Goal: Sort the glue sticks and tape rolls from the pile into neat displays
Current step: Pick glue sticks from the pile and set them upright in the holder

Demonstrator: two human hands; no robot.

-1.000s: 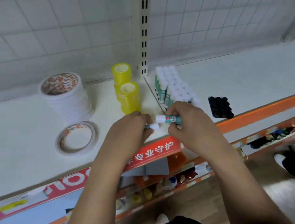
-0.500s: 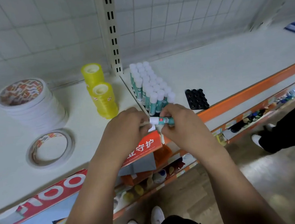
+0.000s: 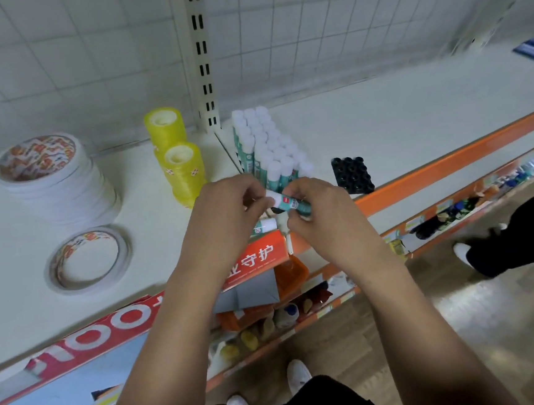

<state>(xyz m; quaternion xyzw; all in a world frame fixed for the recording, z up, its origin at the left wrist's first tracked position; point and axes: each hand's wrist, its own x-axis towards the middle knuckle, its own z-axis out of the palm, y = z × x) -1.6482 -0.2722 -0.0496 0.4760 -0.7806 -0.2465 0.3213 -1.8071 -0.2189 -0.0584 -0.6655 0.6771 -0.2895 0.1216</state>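
My right hand [image 3: 320, 215] grips a teal glue stick [image 3: 286, 200] with a white cap, held sideways just above the shelf's front edge. My left hand [image 3: 228, 218] pinches the cap end of that same stick. A second glue stick [image 3: 265, 225] shows below, between my hands; I cannot tell whether a hand holds it. Behind my hands stands a tight block of upright glue sticks [image 3: 267, 144]. Two stacks of yellow tape rolls [image 3: 179, 160] stand left of the block. A tall stack of white tape rolls [image 3: 53, 175] and one flat white tape roll [image 3: 88, 260] lie further left.
A black tray of small caps [image 3: 352, 175] sits right of the glue sticks. The white shelf [image 3: 397, 120] has an orange front rail and a slotted upright post [image 3: 199, 56] at the back. Lower shelves hold goods. Another person's legs [image 3: 520, 238] stand at right.
The view shifted, so the shelf items slid left and then back in frame. My hands stayed together over the shelf's front edge, still working on the sideways glue stick.
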